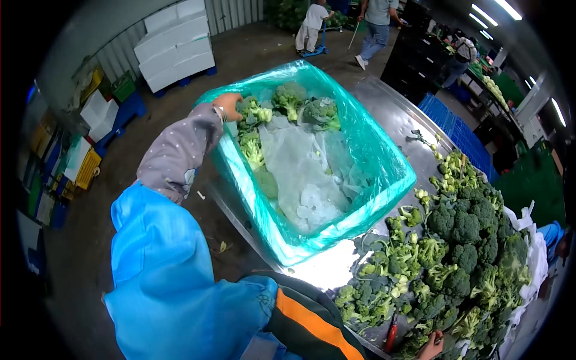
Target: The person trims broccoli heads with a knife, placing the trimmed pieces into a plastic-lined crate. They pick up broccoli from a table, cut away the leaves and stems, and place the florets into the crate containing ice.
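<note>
My left hand [228,107] reaches over the far left rim of a crate lined with green plastic [366,219]. Its fingers are curled round a broccoli head [254,112] in the crate's corner. More heads lie along the inner edges, including one broccoli head [290,96] at the far side. Clear plastic film [288,153] and crushed ice [315,207] fill the middle. At the bottom right, my right hand [431,347] is partly cut off by the frame. Its bent fingers are at the broccoli heap [465,225]; what they hold is hidden. A red-handled tool [392,335] lies close by.
The crate and heap rest on a metal table [375,99]. Beyond its edge are a blue pallet [459,132] and black crates [414,60]. White foam boxes [175,48] stand by the wall. Several people are in the background; a blue sleeve [551,240] shows at the right.
</note>
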